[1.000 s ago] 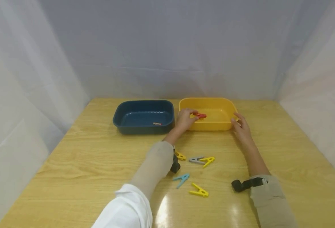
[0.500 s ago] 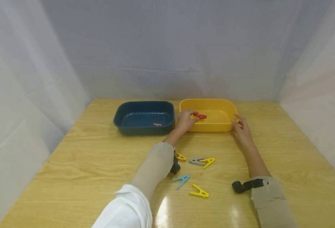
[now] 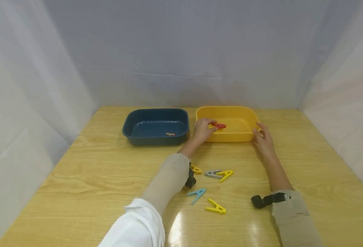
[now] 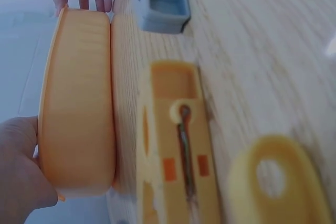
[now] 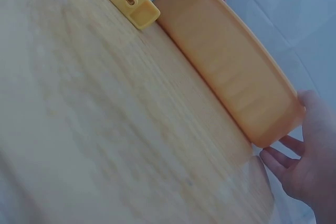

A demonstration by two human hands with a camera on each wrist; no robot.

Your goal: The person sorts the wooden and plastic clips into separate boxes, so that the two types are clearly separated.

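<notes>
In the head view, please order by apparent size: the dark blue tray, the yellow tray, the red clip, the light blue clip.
Dark blue tray and yellow tray: look alike, unranked.
Light blue clip: nearer the camera, so unsure.
Red clip.

Your head camera looks forward and down across the whole table (image 3: 107, 171); both wrist cameras sit low, close against the yellow tray (image 4: 79, 103), which all three views share, from opposite ends
</notes>
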